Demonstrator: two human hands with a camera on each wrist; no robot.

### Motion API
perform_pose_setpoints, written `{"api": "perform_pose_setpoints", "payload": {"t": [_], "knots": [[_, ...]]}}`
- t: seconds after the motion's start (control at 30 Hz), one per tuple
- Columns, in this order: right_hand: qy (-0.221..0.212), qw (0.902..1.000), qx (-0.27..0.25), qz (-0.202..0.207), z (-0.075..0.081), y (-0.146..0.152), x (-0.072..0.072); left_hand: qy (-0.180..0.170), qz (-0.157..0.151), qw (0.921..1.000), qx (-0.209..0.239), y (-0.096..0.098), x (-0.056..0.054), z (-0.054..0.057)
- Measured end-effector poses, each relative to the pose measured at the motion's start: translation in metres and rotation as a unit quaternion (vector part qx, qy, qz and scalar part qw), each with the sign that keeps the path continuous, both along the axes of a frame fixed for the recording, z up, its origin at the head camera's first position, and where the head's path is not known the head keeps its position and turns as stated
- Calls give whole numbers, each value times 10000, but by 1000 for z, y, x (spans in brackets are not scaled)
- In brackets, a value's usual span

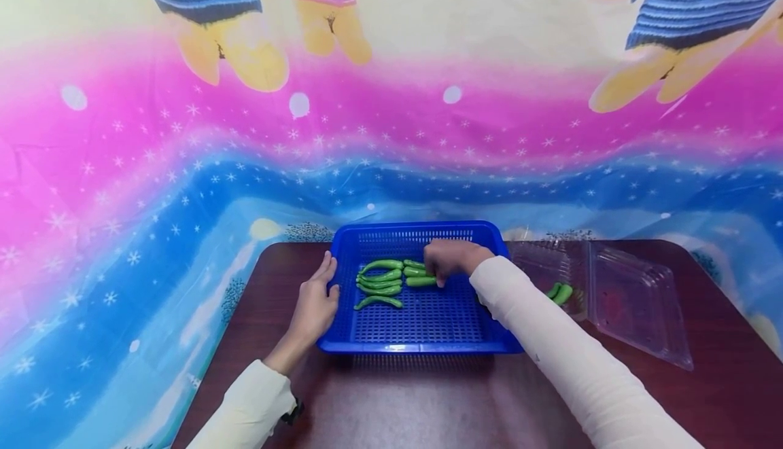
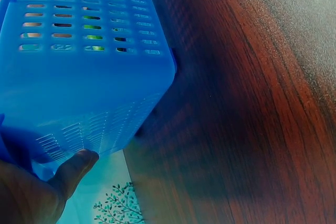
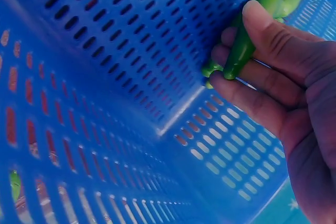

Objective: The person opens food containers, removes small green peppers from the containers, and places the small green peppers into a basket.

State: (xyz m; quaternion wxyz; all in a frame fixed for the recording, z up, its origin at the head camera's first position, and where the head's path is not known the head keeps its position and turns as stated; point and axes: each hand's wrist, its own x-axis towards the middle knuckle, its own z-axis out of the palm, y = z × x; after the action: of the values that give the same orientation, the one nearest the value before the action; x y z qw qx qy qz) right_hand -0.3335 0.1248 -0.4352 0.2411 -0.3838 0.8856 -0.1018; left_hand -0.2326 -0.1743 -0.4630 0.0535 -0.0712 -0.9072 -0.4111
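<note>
In the head view, a blue perforated plastic basket [image 1: 422, 348] holds several green chili peppers [image 1: 379, 286]. They lie side by side in a group at the left, with others right of it near the middle. My right hand [image 1: 455, 259] reaches into the basket over this second group. The right wrist view shows its thumb and fingers pinching a green chili pepper [image 3: 242, 51], with other peppers partly hidden behind it. My left hand [image 1: 315, 303] rests against the basket's left side, fingers straight along the rim. In the left wrist view, one digit lies against the outer wall.
Right of the basket, an opened clear plastic clamshell box [image 1: 642, 313] lies on the dark brown wooden table [image 1: 397, 401]. A few green peppers [image 1: 561, 293] sit in its near-left half, partly behind the right sleeve. A printed cloth [image 1: 391, 130] hangs behind the table.
</note>
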Motion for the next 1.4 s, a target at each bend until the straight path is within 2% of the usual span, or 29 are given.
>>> {"api": "perform_pose_setpoints", "payload": {"t": [0.17,0.37,0.8,1.1,1.17,1.27,1.4], "knots": [[-54,9999,60,-80,-6,-2,-1,8,0,10000,-23,0,-1,0],[120,9996,166,-183,-10,-4,0,71,19,10000,-52,-1,-1,1],[976,9928,692,-68,-15,-4,1,95,56,9998,-142,-1,-3,0],[1716,9779,1197,-60,-18,-3,1,79,54,9998,-154,0,-3,-1],[1777,9765,1219,-79,-16,-3,1,75,63,9999,-115,0,-3,-1],[1640,9812,1000,-200,-8,3,-2,55,81,9999,-68,0,-3,-2],[1299,9894,519,-377,18,22,-7,50,61,9999,-85,1,-3,-2]]}}
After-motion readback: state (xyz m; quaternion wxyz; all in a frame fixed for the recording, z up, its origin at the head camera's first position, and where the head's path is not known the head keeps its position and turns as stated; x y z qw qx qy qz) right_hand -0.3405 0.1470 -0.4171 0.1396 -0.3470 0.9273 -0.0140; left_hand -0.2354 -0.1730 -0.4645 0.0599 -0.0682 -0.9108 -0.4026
